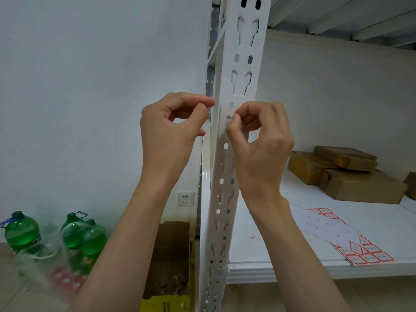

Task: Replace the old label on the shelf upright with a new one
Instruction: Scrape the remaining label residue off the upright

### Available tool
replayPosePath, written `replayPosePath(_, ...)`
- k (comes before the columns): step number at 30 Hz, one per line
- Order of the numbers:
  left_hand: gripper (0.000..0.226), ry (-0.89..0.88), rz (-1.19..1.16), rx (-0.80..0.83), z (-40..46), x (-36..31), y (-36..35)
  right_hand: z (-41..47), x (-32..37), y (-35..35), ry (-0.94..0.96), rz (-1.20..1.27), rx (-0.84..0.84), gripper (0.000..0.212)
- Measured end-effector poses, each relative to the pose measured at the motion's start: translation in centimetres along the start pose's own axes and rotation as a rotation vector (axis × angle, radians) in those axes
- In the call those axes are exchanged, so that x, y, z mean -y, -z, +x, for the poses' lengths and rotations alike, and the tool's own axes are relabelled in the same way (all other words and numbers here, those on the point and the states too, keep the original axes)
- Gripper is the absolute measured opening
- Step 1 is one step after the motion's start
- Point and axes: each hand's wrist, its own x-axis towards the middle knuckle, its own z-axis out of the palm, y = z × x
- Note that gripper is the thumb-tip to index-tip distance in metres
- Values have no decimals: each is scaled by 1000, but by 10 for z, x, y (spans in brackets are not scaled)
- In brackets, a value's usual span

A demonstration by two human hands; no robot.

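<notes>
Both hands work at a white perforated shelf upright (pixel 234 131): the right hand (pixel 258 143) curls its thumb and forefinger against the upright's face, picking at something too pale to identify, while the left hand (pixel 171 127) pinches its fingertips together at the upright's left edge. Below and right of the right hand, a red-bordered label sheet (pixel 342 237) lies on the shelf board (pixel 292 264).

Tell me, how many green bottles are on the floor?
3. One green bottle stands far left; two more sit together in a clear plastic bag beside it. Others may be hidden.
</notes>
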Motion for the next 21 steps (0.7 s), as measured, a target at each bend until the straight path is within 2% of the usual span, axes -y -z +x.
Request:
replayPosePath(6,18,5,29,27,-1,0,-3,9,1,14,-147,110,-66,7)
replayPosePath(8,15,-14,54,48,-1,0,-5,13,-1,19,-227,155,-85,13)
replayPosePath(13,12,-50,85,35,-2,0,-8,16,-22,33,-428,234,-118,12)
replayPosePath(16,12,-48,87,5,-2,-1,-9,12,-42,38,-582,241,-45,21)
replayPosePath(21,14,-37,72,-44,-2,-1,-11,-9,-65,44,-728,82,283,20)
